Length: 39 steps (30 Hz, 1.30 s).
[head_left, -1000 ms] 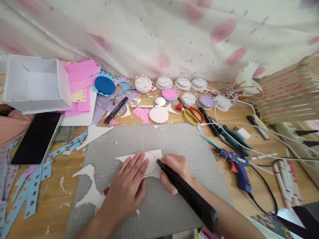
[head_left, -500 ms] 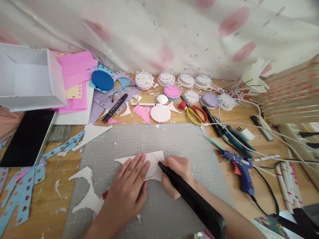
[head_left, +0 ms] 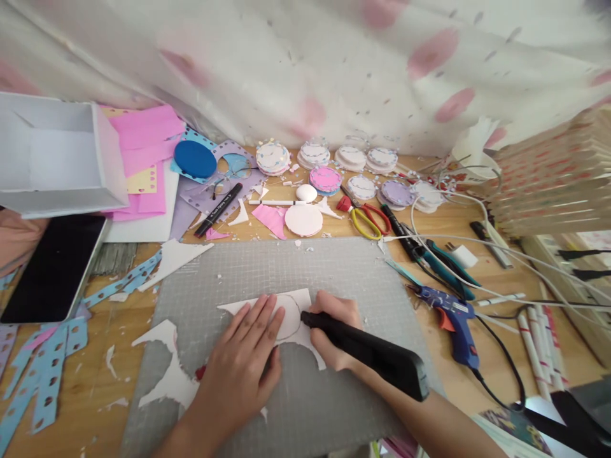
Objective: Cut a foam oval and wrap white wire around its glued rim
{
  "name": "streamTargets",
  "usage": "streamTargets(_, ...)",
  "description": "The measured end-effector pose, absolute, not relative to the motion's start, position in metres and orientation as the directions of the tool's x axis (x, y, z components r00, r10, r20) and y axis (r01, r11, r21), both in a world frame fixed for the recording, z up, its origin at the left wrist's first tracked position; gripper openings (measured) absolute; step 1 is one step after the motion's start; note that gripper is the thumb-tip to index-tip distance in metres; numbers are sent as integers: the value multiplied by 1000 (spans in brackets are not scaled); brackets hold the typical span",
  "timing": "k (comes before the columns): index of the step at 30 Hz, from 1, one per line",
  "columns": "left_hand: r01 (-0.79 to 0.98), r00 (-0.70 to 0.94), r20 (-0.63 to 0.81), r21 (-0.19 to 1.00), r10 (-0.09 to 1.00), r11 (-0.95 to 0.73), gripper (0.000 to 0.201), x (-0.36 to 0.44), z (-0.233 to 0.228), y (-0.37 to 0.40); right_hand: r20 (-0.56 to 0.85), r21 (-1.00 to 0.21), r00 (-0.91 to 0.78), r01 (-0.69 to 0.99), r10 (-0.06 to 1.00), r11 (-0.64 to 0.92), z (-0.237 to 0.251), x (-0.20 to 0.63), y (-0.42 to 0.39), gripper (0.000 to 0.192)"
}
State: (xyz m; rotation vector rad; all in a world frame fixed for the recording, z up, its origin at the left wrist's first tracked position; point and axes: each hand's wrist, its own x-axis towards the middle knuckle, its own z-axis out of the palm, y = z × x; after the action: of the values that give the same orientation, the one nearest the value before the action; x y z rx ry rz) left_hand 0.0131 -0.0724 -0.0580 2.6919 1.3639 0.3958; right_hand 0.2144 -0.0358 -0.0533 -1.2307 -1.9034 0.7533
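Observation:
On the grey cutting mat (head_left: pixel 353 273), a white foam sheet offcut (head_left: pixel 312 351) lies with a round outline marked on it and a curved notch in its near edge. My left hand (head_left: pixel 251 356) presses flat on its left part, fingers stretched out and covering some of the circle. My right hand (head_left: pixel 337 324) is closed round a long black utility knife (head_left: pixel 377 350), whose front end meets the circle's right edge. The blade itself is too small to make out. Left of my hands, another white scrap (head_left: pixel 169 366) with curved cutouts rests on the mat.
Behind the mat stand several decorated discs (head_left: pixel 324 180), a plain white disc (head_left: pixel 303 219), scissors (head_left: pixel 365 219) and a black marker (head_left: pixel 219 210). A blue glue gun (head_left: pixel 451 318), pliers (head_left: pixel 449 270) and cables lie right. A phone (head_left: pixel 55 267) and white box (head_left: pixel 62 159) are left.
My right hand and the knife's front end have shifted slightly along the circle's right side. The knife's rear end has swung upward, uncovering the sheet's lower right tip. My left hand stays put.

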Motion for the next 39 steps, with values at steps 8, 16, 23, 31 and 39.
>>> streamTargets(8, 751, 564, 155, 313, 811, -581, 57, 8, -57, -72, 368, -612, -141, 708, 919, 353, -57, 250, -6, 15)
streamTargets(16, 800, 413, 125, 423, 902, -425, 49, -9, -42, -56, 349, -415, -184, 849, 919, 328, -64, 272, 22, 35)
streamTargets(23, 845, 408, 4, 377, 913, -380, 63, -11, -27, -40, 432, -407, -142, 851, 891, 333, -68, 269, 25, 32)
streamTargets(31, 849, 375, 38, 386, 926, -360, 73, 3, -7, -36, 625, -421, -246, 693, 740, 586, -50, 243, -7, 24)
streamTargets(39, 865, 338, 101, 358, 936, -352, 73, 5, -17, -39, 389, -457, -417, 687, 821, 565, -55, 226, -15, 21)
